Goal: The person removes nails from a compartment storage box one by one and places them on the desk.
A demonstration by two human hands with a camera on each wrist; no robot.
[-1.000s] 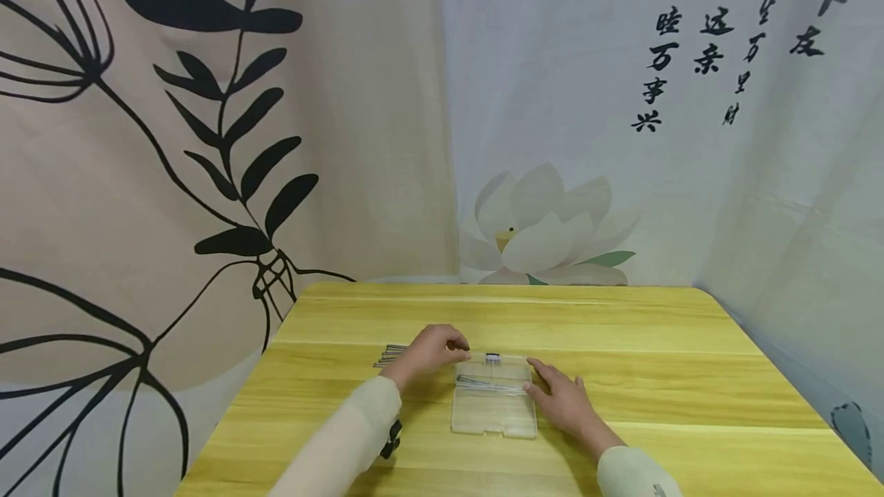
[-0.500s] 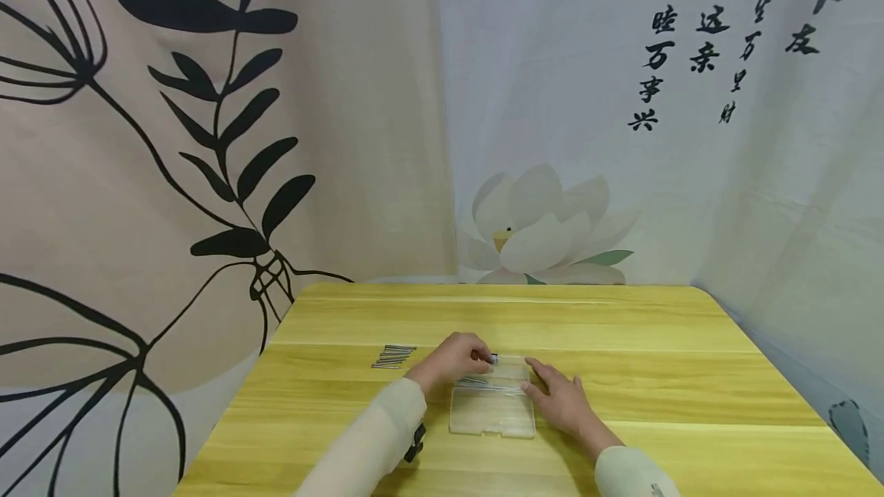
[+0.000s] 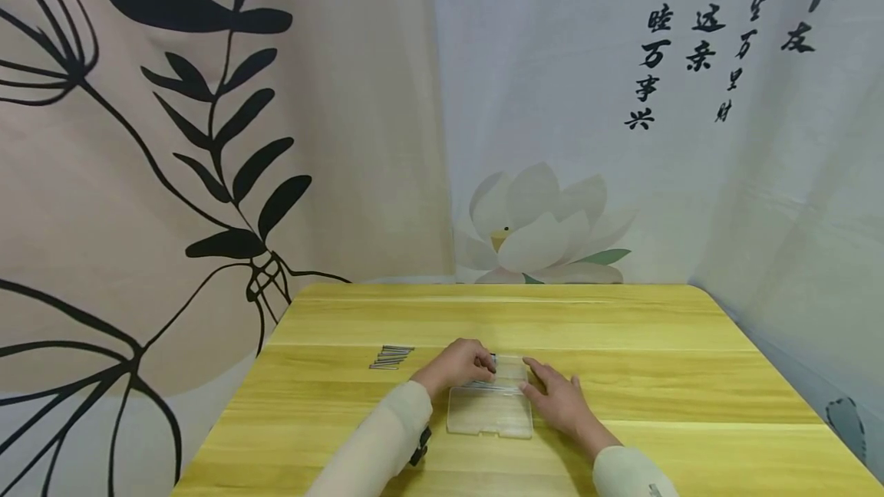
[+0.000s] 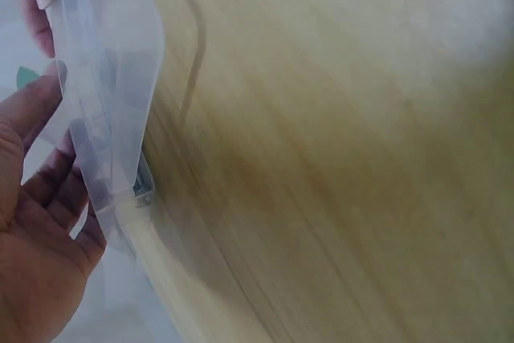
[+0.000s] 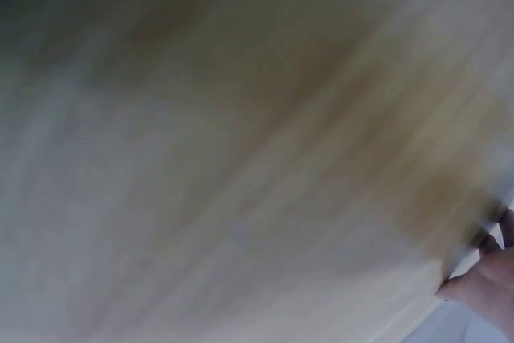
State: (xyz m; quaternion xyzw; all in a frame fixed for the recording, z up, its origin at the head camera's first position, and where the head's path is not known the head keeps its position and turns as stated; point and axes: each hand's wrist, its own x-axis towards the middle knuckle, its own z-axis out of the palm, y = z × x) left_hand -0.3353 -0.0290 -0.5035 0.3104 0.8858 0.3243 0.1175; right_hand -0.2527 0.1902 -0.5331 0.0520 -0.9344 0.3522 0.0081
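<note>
Several metal rods (image 3: 390,360) neighbour the left hand (image 3: 459,363), grip unclear; the right hand (image 3: 562,403), spread, touches a box (image 3: 489,413).

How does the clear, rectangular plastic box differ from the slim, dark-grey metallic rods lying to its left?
The box is see-through, while the rods look dark and solid.
The box is broad and flat; each rod is narrow.
The right hand touches the box, whereas no hand touches these rods.
Both rest on the yellow wooden table.
</note>
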